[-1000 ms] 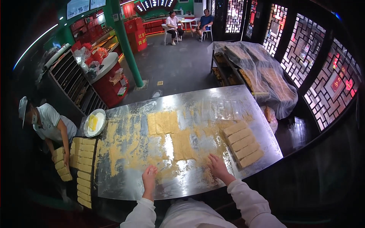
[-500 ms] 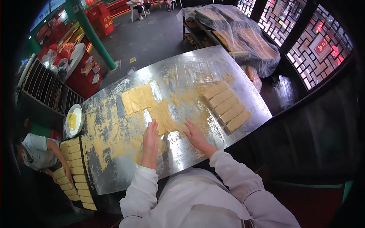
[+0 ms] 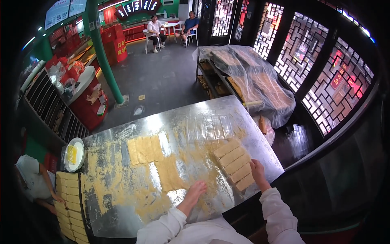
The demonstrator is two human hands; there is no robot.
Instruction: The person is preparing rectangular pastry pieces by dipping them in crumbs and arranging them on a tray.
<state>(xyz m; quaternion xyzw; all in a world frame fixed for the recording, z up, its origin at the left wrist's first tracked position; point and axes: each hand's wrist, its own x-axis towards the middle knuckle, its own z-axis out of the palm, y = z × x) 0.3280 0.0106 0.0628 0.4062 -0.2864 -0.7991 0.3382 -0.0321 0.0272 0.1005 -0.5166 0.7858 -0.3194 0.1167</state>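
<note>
On the right of the metal table, several long tan, crumb-coated blocks [image 3: 232, 161] lie side by side on a thin tray [image 3: 226, 175]. My right hand [image 3: 258, 172] is at the tray's right side, its fingers curled over the edge by the blocks' ends. Over the table's front middle is my left hand [image 3: 197, 190], fingers loosely bent, holding nothing. Just beyond it lies a flat yellowish dough-like sheet [image 3: 170, 174], adjoining a second flat piece [image 3: 145, 150] farther left.
Yellow powder covers much of the metal table [image 3: 122, 217]. Clear plastic sheets [image 3: 209, 127] lie at its back. A white bowl [image 3: 74, 154] and a tray of blocks [image 3: 71, 203], where a co-worker's hand [image 3: 60, 199] rests, are left. A plastic-covered rack [image 3: 260, 77] stands behind.
My right hand has moved right, from above the table to the tray's edge. The left hand has shifted right and its fingers have bent. The view has tilted up.
</note>
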